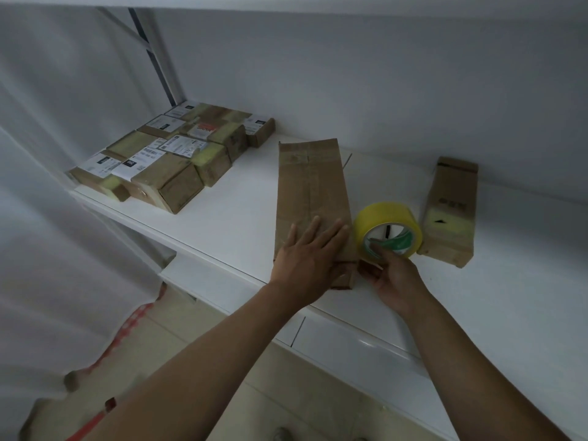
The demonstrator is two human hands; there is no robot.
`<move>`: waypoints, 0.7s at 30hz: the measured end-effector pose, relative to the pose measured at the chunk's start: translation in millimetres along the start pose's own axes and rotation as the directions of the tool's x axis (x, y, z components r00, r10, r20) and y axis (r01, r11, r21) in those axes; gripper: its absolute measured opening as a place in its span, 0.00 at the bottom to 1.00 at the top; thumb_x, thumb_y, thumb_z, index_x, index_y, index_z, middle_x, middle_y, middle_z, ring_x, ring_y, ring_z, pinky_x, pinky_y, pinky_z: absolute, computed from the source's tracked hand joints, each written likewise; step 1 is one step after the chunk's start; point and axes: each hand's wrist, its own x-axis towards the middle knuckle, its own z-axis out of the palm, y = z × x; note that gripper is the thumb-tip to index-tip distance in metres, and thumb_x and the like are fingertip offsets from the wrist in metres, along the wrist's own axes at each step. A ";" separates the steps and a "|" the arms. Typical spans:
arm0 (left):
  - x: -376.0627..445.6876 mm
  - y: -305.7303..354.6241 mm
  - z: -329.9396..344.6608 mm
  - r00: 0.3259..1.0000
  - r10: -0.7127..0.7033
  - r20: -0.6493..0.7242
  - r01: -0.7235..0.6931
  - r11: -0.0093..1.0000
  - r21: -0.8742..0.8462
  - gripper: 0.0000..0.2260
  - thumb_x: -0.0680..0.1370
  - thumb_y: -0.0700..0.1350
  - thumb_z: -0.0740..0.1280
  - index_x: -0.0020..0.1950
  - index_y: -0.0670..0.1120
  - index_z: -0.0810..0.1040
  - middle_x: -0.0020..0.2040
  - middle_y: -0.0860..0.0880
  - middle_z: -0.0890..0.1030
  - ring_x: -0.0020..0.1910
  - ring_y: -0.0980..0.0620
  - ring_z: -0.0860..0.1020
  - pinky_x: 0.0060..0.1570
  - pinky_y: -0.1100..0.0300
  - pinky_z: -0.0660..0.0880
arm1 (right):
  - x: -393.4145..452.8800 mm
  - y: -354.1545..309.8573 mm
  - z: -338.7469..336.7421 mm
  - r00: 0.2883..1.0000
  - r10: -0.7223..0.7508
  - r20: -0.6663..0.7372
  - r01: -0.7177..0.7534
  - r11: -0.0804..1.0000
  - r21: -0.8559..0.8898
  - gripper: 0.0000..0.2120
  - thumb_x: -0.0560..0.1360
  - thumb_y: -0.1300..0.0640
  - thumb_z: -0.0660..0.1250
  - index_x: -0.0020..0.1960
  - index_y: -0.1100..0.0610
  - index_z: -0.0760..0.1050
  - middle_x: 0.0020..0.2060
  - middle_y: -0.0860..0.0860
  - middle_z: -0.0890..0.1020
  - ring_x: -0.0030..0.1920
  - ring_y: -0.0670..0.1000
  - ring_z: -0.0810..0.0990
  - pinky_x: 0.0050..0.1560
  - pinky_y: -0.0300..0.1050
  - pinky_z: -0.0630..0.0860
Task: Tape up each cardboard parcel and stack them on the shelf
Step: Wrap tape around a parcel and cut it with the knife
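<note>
A long, flat cardboard parcel (310, 189) lies lengthwise on the white shelf (241, 224). My left hand (305, 259) presses flat on its near end with straight fingers. Just right of the parcel stands a yellow tape roll (386, 229) on its edge. My right hand (393, 278) grips it, with fingers hooked into the roll's core. A second tall cardboard parcel (450, 211) lies to the right of the roll, with yellow tape across its near part.
Several taped, labelled cardboard parcels (171, 154) are packed together at the shelf's back left, by the upright post (159, 58). A white wall runs behind the shelf. White cloth (47, 218) hangs on the left. Tiled floor shows below the shelf's front edge.
</note>
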 end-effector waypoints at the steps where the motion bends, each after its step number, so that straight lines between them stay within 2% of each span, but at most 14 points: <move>1: -0.6 -1.0 0.4 1.000 -0.008 0.000 0.008 1.000 0.003 0.30 0.80 0.62 0.56 0.80 0.52 0.59 0.80 0.53 0.61 0.79 0.41 0.58 0.73 0.37 0.59 | -0.9 1.6 1.0 1.000 0.001 0.006 -0.001 1.000 -0.031 0.09 0.78 0.64 0.67 0.57 0.59 0.77 0.51 0.58 0.84 0.49 0.56 0.83 0.49 0.51 0.81; 2: -1.6 -2.3 0.2 1.000 -0.009 -0.014 0.009 1.000 0.010 0.30 0.81 0.62 0.58 0.80 0.52 0.59 0.80 0.53 0.61 0.78 0.41 0.59 0.72 0.37 0.60 | -2.2 3.3 2.6 1.000 -0.001 0.014 0.002 0.998 -0.070 0.08 0.78 0.62 0.67 0.57 0.59 0.77 0.50 0.57 0.85 0.49 0.56 0.83 0.49 0.51 0.80; 4: -4.3 -7.9 0.1 0.999 -0.024 -0.041 0.024 1.000 0.001 0.29 0.81 0.63 0.54 0.80 0.52 0.62 0.78 0.53 0.64 0.77 0.41 0.63 0.70 0.37 0.65 | -5.3 7.4 8.3 1.000 -0.004 0.029 0.007 0.991 -0.132 0.08 0.79 0.60 0.65 0.57 0.58 0.78 0.46 0.55 0.86 0.48 0.54 0.84 0.47 0.49 0.79; 6: -9.9 -15.3 -0.6 0.996 -0.054 -0.072 0.048 0.996 -0.077 0.30 0.81 0.64 0.50 0.79 0.51 0.62 0.78 0.52 0.65 0.77 0.42 0.64 0.70 0.37 0.67 | -6.6 11.6 15.8 0.999 -0.006 0.052 0.015 0.986 -0.168 0.09 0.80 0.59 0.64 0.58 0.58 0.77 0.49 0.55 0.85 0.50 0.55 0.83 0.48 0.49 0.79; 8: -18.5 -22.0 -6.7 0.990 -0.096 -0.104 0.079 0.984 -0.160 0.30 0.82 0.65 0.49 0.80 0.52 0.59 0.80 0.51 0.61 0.78 0.43 0.61 0.71 0.38 0.66 | -8.7 14.5 27.3 0.995 -0.005 0.101 0.027 0.976 -0.216 0.09 0.81 0.57 0.63 0.59 0.57 0.77 0.52 0.55 0.84 0.53 0.55 0.82 0.52 0.49 0.78; 10: -29.2 -29.6 -14.8 0.975 -0.179 -0.134 0.146 0.964 -0.224 0.30 0.82 0.64 0.50 0.81 0.51 0.55 0.81 0.49 0.57 0.78 0.45 0.60 0.72 0.43 0.66 | -11.5 17.9 40.9 0.988 -0.002 0.152 0.045 0.958 -0.283 0.09 0.81 0.55 0.63 0.59 0.55 0.78 0.51 0.54 0.85 0.52 0.53 0.83 0.53 0.50 0.79; 12: -40.6 -38.5 -20.9 0.956 -0.272 -0.110 0.220 0.912 -0.347 0.30 0.81 0.65 0.50 0.81 0.55 0.51 0.81 0.50 0.56 0.77 0.47 0.60 0.71 0.49 0.65 | -14.5 21.0 55.4 0.985 -0.050 0.163 0.118 0.890 -0.441 0.11 0.80 0.49 0.64 0.59 0.52 0.78 0.53 0.53 0.85 0.52 0.52 0.84 0.57 0.53 0.80; 13: -44.7 -42.3 -18.8 0.951 -0.296 -0.089 0.232 0.873 -0.430 0.29 0.81 0.66 0.49 0.80 0.59 0.48 0.81 0.52 0.56 0.77 0.49 0.60 0.71 0.53 0.64 | -15.4 20.8 59.7 0.984 -0.107 0.144 0.169 0.816 -0.553 0.15 0.79 0.45 0.65 0.61 0.51 0.78 0.55 0.54 0.84 0.53 0.53 0.84 0.58 0.55 0.79; 15: -54.7 -50.4 -11.0 0.941 -0.332 -0.065 0.223 0.756 -0.616 0.28 0.79 0.70 0.47 0.78 0.66 0.46 0.81 0.57 0.55 0.77 0.53 0.61 0.73 0.59 0.62 | -20.2 17.6 69.1 0.961 -0.243 0.130 0.254 0.595 -0.762 0.25 0.74 0.37 0.66 0.65 0.52 0.77 0.57 0.53 0.82 0.55 0.54 0.81 0.58 0.57 0.79; 16: -58.5 -52.3 -4.7 0.939 -0.336 -0.072 0.194 0.691 -0.697 0.29 0.79 0.71 0.47 0.79 0.65 0.47 0.81 0.57 0.55 0.77 0.55 0.61 0.74 0.55 0.62 | -23.7 13.8 72.6 0.939 -0.307 0.155 0.289 0.460 -0.839 0.27 0.75 0.36 0.65 0.65 0.53 0.76 0.56 0.53 0.82 0.55 0.55 0.80 0.57 0.56 0.79; 18: -63.7 -52.6 10.3 0.937 -0.342 -0.077 0.154 0.599 -0.786 0.31 0.81 0.68 0.48 0.81 0.57 0.51 0.80 0.55 0.60 0.77 0.55 0.63 0.74 0.49 0.65 | -32.3 5.9 78.2 0.889 -0.384 0.250 0.344 0.199 -0.918 0.25 0.78 0.38 0.63 0.64 0.55 0.75 0.52 0.55 0.81 0.53 0.58 0.80 0.49 0.50 0.78; 21: -66.4 -43.5 13.2 0.938 -0.342 -0.053 0.135 0.502 -0.854 0.28 0.83 0.63 0.50 0.80 0.52 0.57 0.75 0.57 0.68 0.74 0.55 0.67 0.72 0.56 0.67 | -40.1 0.3 85.9 0.843 -0.404 0.356 0.345 -0.103 -0.933 0.25 0.79 0.37 0.59 0.64 0.56 0.72 0.47 0.56 0.80 0.49 0.59 0.80 0.43 0.46 0.75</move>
